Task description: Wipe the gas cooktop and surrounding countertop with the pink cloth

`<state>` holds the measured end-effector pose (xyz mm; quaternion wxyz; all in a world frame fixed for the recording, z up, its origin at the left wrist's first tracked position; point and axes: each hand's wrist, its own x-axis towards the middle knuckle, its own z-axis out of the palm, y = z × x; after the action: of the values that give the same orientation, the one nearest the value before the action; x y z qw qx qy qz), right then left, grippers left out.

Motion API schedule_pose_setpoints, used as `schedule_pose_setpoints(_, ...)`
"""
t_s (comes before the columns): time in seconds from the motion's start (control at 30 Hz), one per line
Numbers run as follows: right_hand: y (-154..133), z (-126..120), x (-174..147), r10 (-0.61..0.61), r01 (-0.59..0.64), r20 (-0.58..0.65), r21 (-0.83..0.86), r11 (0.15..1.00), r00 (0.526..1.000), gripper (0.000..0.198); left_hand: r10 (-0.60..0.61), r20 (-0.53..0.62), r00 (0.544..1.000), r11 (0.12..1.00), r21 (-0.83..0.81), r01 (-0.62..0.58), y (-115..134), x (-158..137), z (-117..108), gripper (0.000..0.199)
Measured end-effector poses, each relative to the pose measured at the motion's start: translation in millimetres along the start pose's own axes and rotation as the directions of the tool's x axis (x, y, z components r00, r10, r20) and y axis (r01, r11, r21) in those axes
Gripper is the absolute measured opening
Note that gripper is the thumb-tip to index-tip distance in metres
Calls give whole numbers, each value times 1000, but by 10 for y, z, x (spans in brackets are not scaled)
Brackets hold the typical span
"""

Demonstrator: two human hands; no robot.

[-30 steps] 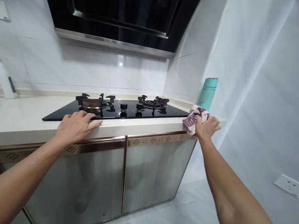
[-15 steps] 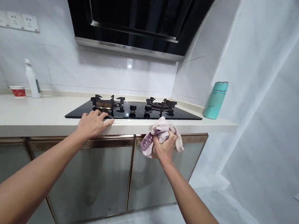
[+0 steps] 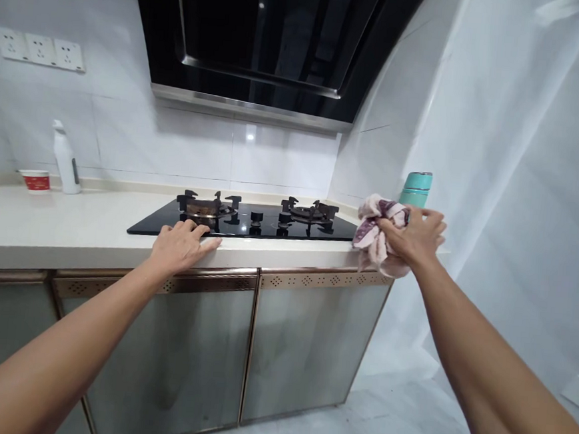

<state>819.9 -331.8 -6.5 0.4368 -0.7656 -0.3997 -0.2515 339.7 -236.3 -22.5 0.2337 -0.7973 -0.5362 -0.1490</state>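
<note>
Kitchen setting: white tiled walls, a cream countertop (image 3: 43,224) over steel-fronted cabinets (image 3: 194,343), a black range hood (image 3: 264,34) above.

Item 1: crumpled pink and purple cloth (image 3: 376,234), gripped in the clenched right hand (image 3: 415,239) and held at the right end of the countertop, just beside the hob's right edge. No clear long axis is shown by the bunched cloth; loose folds hang downward past the counter's front edge. Whether it touches the counter cannot be told.

Item 2: left hand (image 3: 181,245), laid flat and empty on the counter's front edge, fingers spread toward the black glass gas hob (image 3: 249,226).

Item 3: teal flask (image 3: 415,187), upright, partly hidden behind the right hand.

Item 4: white spray bottle (image 3: 66,159) and red-banded cup (image 3: 36,180), set side by side at the back wall, well apart from both hands.
</note>
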Motion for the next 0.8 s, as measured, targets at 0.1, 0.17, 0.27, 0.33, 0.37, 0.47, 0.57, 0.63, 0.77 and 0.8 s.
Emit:
schedule_pose_setpoints(0.1,108,242,71,136,-127,103,-93,988,985,73,-10,11,1000,1000,-6,10,15,2,-10,67)
schedule_pose_setpoints(0.17,126,410,12,128,-104,225,-119,987,966,63,6,14,1000,1000,4,-6,25,-9,-23,63)
schedule_pose_setpoints(0.27,126,490,-37,94,-54,289,-145,988,953,55,31,2,1000,999,26,-31,43,-32,-41,58)
schedule_pose_setpoints(0.33,123,411,1,52,-2,329,-148,989,943,50,18,-5,1000,999,27,-18,57,-43,-46,60)
schedule_pose_setpoints(0.37,110,352,29,14,39,356,-140,989,934,47,7,-8,1000,1000,25,-7,63,-46,-47,61)
schedule_pose_setpoints(0.47,-57,231,33,-130,179,432,-74,981,892,47,2,-17,1000,999,35,-1,72,-44,-42,58)
schedule_pose_setpoints(0.57,-534,309,-241,-256,281,447,10,960,857,50,3,-23,1000,999,44,-2,69,-43,-36,55)
schedule_pose_setpoints(0.63,-1030,428,-576,-350,350,422,80,933,837,50,1,-29,1000,999,38,0,66,-51,-36,56)
schedule_pose_setpoints(0.77,-2115,568,-1316,-610,541,301,284,791,733,50,7,-42,999,1000,6,-7,49,-85,-38,52)
schedule_pose_setpoints(0.8,-2323,573,-1462,-647,579,275,292,761,711,48,10,-44,999,1000,-1,-10,40,-93,-38,50)
